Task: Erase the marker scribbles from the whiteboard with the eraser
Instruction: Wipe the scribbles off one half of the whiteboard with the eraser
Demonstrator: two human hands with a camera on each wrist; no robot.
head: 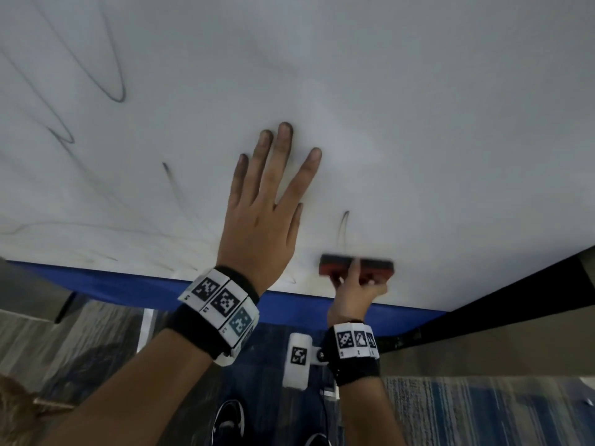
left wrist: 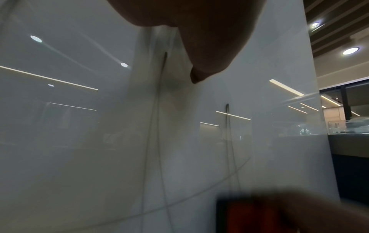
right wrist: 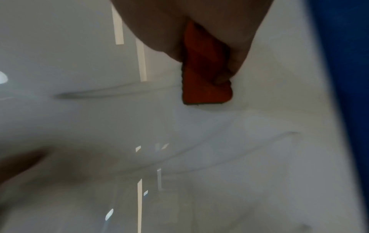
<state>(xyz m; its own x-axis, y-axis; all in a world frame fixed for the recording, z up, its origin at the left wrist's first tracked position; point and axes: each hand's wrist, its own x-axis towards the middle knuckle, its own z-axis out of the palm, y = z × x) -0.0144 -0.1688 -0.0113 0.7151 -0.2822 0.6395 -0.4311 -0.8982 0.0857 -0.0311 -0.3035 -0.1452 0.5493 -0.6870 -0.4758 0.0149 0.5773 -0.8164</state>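
Note:
The whiteboard (head: 386, 107) fills the upper head view, with a blue lower edge (head: 128, 286). Dark marker scribbles (head: 112, 75) loop across its left part, and a short stroke (head: 344, 223) stands just above the eraser. My right hand (head: 357, 291) grips the red eraser (head: 355, 265) and holds it against the board near the bottom edge. In the right wrist view the eraser (right wrist: 205, 74) sits between thumb and fingers, blurred. My left hand (head: 267, 201) lies flat on the board with its fingers spread, left of the eraser. Faint lines (left wrist: 163, 141) show in the left wrist view, with the eraser (left wrist: 249, 217) at the bottom.
Below the board lies striped blue and grey carpet (head: 483, 413). A dark frame or counter (head: 515, 294) runs along the board's right side. My shoes (head: 228, 420) show at the bottom. Ceiling lights (left wrist: 350, 50) reflect in the glossy board.

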